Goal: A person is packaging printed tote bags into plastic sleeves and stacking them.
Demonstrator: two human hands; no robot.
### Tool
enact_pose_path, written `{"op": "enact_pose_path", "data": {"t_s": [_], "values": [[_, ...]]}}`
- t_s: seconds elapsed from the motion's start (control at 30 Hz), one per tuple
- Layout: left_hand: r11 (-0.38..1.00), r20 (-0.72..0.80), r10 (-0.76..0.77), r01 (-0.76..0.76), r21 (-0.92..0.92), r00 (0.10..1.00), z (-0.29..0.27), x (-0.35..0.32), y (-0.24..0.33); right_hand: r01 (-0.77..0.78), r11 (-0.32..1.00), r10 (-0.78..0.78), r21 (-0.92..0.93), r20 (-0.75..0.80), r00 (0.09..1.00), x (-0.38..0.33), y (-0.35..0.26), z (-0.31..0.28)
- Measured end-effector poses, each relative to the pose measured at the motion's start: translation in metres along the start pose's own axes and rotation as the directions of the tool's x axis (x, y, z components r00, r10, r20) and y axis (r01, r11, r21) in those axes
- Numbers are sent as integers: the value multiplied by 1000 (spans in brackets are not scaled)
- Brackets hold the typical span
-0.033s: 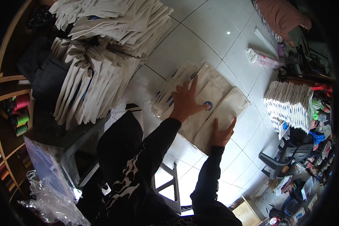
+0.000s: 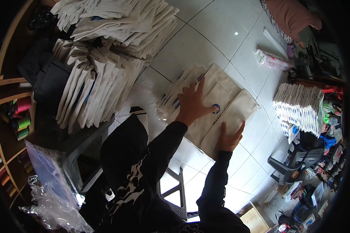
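Note:
A cream cloth bag point(image 2: 225, 105) with a small round blue print lies flat on the white tiled floor point(image 2: 206, 42). It rests partly on a low stack of similar folded bags point(image 2: 169, 99). My left hand point(image 2: 192, 104) lies flat on the bag's middle, fingers spread, just left of the blue print. Palm down at the bag's near right edge is my right hand point(image 2: 230, 136), fingers apart. Neither hand grips the cloth. Black sleeves cover both my forearms.
Tall piles of cream bags point(image 2: 105, 58) fill the upper left. A stack of white, blue-printed bags point(image 2: 299, 108) stands right, above a grey plastic chair point(image 2: 291, 165). Thread spools point(image 2: 21, 116) sit on left shelves. Crumpled clear plastic point(image 2: 50, 206) lies lower left; a stool point(image 2: 175, 192) is under me.

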State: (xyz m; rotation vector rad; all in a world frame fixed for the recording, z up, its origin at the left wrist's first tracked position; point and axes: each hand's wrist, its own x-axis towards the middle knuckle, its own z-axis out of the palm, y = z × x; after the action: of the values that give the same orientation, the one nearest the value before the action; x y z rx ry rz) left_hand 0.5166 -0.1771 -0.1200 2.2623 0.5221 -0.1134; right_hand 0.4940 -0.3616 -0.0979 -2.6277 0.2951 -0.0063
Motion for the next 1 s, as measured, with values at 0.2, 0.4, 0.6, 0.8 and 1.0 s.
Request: {"op": "enact_pose_path", "data": {"t_s": [0.2, 0.4, 0.6, 0.8, 1.0], "values": [[998, -10, 27, -28, -55, 1000, 6, -4, 4, -27, 999, 24, -32, -80, 996, -7, -5, -16], [997, 29, 83, -83, 0, 996, 33, -14, -20, 139, 990, -140, -38, -26, 990, -1, 45, 22], [994, 97, 101, -105, 35, 990, 41, -18, -42, 57, 976, -53, -211, 24, 998, -3, 50, 54], [972, 237, 65, -116, 204, 969, 10, -37, -44, -32, 986, 49, -164, 106, 993, -2, 41, 26], [985, 146, 81, -102, 141, 986, -56, -83, -33, 182, 864, -152, -469, 101, 983, -8, -16, -5]]}}
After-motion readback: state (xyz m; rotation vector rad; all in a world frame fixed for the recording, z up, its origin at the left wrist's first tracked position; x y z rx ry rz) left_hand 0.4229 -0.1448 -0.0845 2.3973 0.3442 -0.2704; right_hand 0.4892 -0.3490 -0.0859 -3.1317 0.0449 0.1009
